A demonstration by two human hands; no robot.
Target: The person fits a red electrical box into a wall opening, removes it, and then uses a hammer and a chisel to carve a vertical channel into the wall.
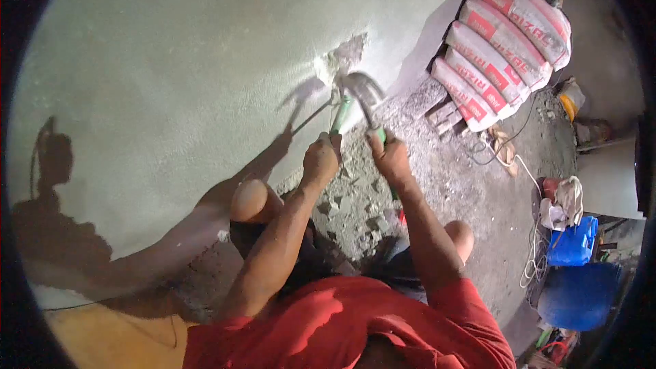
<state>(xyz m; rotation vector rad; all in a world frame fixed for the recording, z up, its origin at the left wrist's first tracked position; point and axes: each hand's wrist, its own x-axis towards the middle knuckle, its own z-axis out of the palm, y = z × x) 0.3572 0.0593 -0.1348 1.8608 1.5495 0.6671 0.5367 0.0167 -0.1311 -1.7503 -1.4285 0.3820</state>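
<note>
My left hand (320,159) is wrapped round a green-handled tool (342,112), whose far end points at a broken patch (347,53) in the plastered wall (171,82). Blur and the hammer partly hide its tip. In my right hand (391,158) is the green grip of a hammer (367,92); its curved head lies close to the top of the tool. Whether the two touch, I cannot tell. Broken rubble (348,212) lies on the floor beneath both hands, between my knees.
Stacked red-and-white sacks (492,55) stand at the upper right. A white cord (529,171) runs over the floor at the right, near a blue container (572,241) and a larger blue object (579,295). An orange-yellow surface (109,335) is at the lower left.
</note>
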